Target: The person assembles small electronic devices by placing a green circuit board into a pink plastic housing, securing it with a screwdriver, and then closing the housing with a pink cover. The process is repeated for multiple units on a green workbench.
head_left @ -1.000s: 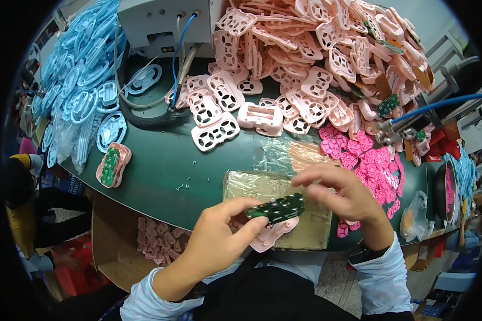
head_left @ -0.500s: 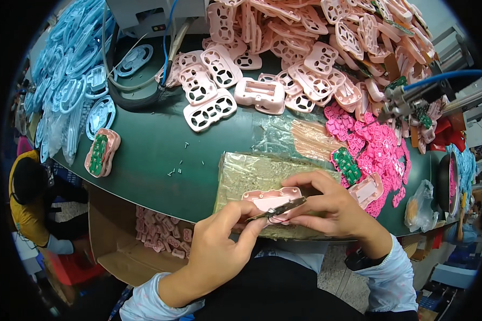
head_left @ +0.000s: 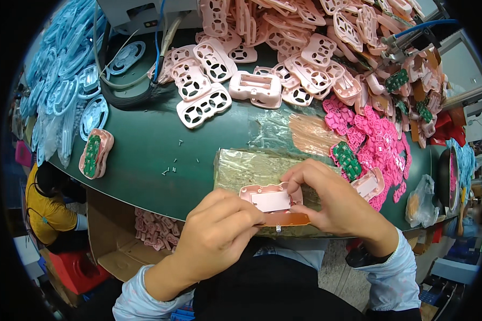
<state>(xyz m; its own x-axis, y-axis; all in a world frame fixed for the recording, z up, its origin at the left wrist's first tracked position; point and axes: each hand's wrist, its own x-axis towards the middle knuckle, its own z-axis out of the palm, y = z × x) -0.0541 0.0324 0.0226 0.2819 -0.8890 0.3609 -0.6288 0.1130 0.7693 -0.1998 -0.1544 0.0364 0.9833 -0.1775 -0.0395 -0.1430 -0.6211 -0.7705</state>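
A pink plastic shell point(head_left: 270, 201), its hollow side facing up, rests over the near part of a block wrapped in clear tape point(head_left: 238, 167). Along the shell's near edge a circuit board point(head_left: 288, 219) stands tilted, its brown face toward me and a small metal part on its lower edge. My left hand point(head_left: 211, 230) is closed, pinching the board's left end. With the forefinger at the shell's right end and the thumb by the board's right end, my right hand point(head_left: 334, 206) is closed too. The fingers hide parts of both pieces.
Loose screws point(head_left: 168, 170) and a shell with a green board point(head_left: 92, 155) lie to the left. Pink shells point(head_left: 316, 69) heap at the back, magenta pad pieces point(head_left: 383, 152) at right, blue parts point(head_left: 64, 80) at far left. Below stands a cardboard box point(head_left: 110, 235); a person point(head_left: 56, 208) sits beyond.
The circuit board has turned from nearly edge-on to showing its brown face, and now sits lower along the shell's near edge. My left hand has rolled over with it. The person at left has shifted.
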